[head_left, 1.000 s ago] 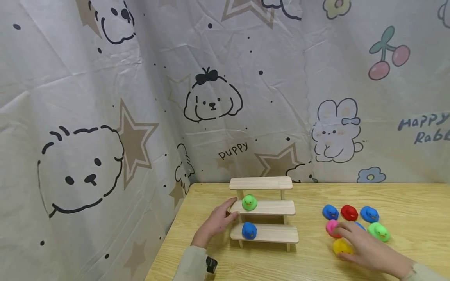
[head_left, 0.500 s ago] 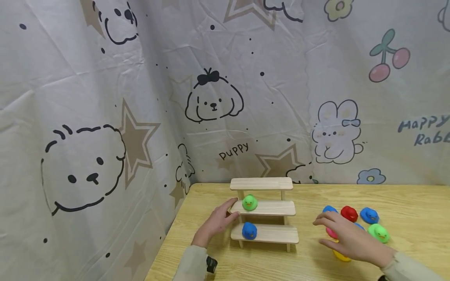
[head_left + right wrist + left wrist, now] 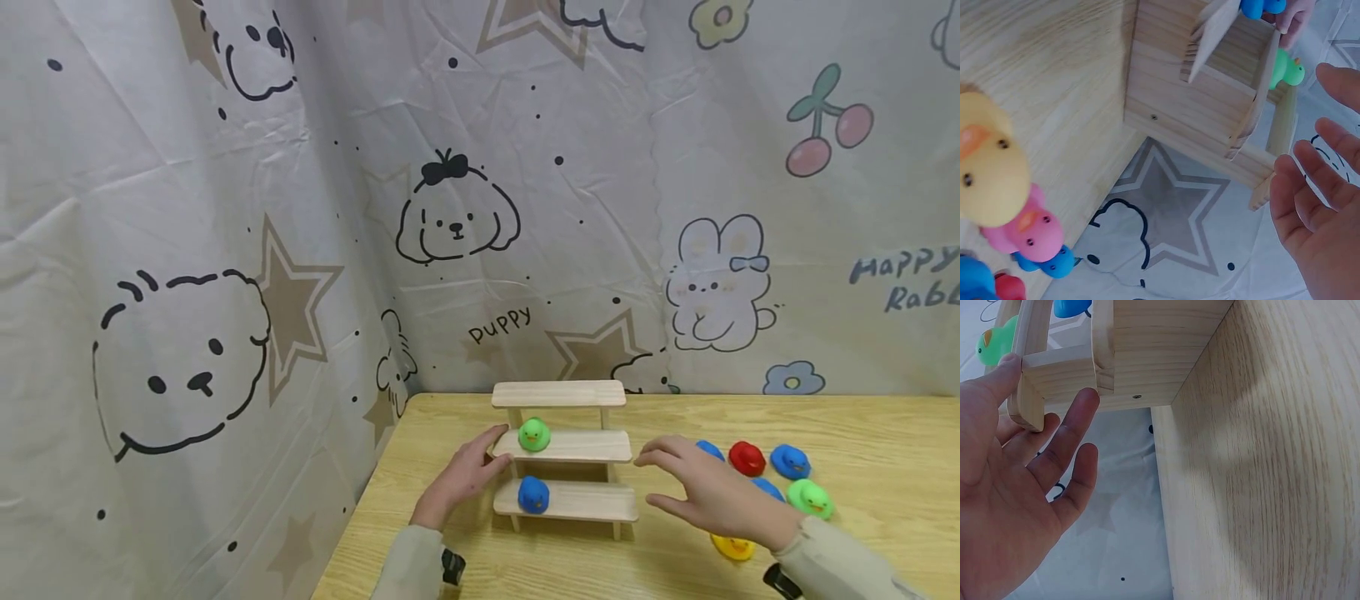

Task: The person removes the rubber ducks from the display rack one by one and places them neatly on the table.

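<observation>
A small three-tier wooden display stand (image 3: 577,446) stands on the table. A green rubber duck (image 3: 534,434) sits at the left of its middle tier, and a blue rubber duck (image 3: 533,495) at the left of the bottom tier. My left hand (image 3: 465,475) holds the left end of the middle tier, thumb on top and fingers below in the left wrist view. My right hand (image 3: 712,492) hovers just right of the stand, fingers loosely spread with nothing between them. Behind it, a pink duck (image 3: 1035,234) is hidden in the head view but shows in the right wrist view.
Several rubber ducks are grouped on the right of the table (image 3: 885,467): a yellow duck (image 3: 733,547) in front, a green duck (image 3: 810,498), a red duck (image 3: 747,458) and blue ducks (image 3: 791,461). A printed cloth (image 3: 585,250) hangs behind and to the left.
My right hand has moved left from over the yellow and pink ducks to beside the stand, carrying nothing. The left hand stays on the stand.
</observation>
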